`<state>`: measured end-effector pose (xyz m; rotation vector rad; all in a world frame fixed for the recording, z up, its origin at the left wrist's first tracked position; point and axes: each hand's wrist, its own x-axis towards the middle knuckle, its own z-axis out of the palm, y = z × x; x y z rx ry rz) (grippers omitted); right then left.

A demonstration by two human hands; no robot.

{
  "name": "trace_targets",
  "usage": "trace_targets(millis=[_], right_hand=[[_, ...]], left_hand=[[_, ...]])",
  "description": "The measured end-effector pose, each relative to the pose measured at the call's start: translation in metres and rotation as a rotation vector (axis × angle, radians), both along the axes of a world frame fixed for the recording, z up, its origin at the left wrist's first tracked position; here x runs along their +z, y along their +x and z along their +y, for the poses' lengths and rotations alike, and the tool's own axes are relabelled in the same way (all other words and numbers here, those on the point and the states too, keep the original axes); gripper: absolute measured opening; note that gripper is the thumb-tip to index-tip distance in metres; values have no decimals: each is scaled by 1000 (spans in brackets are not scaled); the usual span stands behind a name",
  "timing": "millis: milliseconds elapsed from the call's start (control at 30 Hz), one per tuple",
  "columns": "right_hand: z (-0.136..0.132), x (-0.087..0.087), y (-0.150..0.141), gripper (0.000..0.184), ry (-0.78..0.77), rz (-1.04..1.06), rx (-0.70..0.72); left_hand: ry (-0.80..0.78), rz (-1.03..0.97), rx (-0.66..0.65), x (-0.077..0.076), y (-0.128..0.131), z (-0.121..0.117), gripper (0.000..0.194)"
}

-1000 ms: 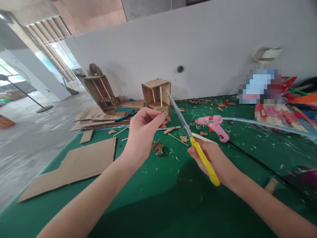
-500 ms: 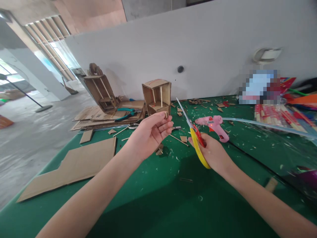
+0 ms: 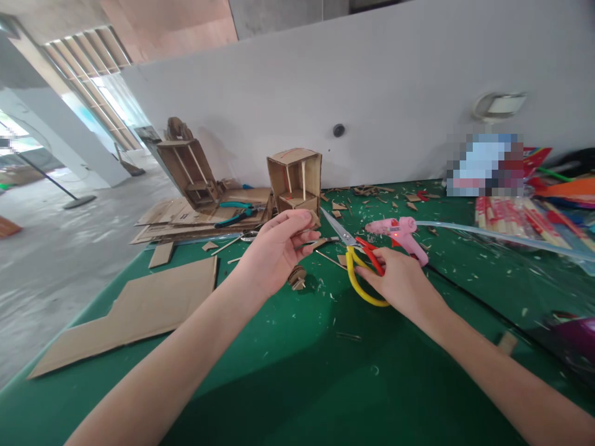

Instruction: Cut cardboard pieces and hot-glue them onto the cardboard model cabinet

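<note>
Between thumb and fingers, my left hand (image 3: 279,251) pinches a small piece of cardboard (image 3: 315,219). My right hand (image 3: 402,275) grips a pair of scissors (image 3: 356,275) by the handles, one red and one yellow. Their blades point up and left, with the tip close to the cardboard piece but apart from it. Behind my left hand stands an open cardboard box (image 3: 294,176) with thin sticks inside, its lower part hidden by the fingers. Just below that hand lies a small stack of round cardboard pieces (image 3: 297,277).
A pink glue gun (image 3: 395,230) with a black cord lies beyond my right hand. Teal-handled pliers (image 3: 235,214) rest on cardboard sheets at left, near a second cardboard box (image 3: 190,170). A large cut cardboard sheet (image 3: 153,303) covers the front left. Scraps litter the green table (image 3: 297,365).
The scissors have turned and tipped leftward, bringing their tip down nearer to the cardboard piece. In my left hand the piece has shifted and shows more of its flat face.
</note>
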<state>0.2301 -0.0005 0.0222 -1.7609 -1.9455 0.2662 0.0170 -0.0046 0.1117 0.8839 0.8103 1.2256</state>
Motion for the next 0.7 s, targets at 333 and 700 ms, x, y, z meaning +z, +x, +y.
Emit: trace_targets(millis=[333,700], right_hand=[[-2,1,-1,29,-44,148,-39],[-2,5,-6,22,-70,147,-56]], left_hand=[[69,112,83,-5,2,1,17],[345,562,190,-4,-1,2,16]])
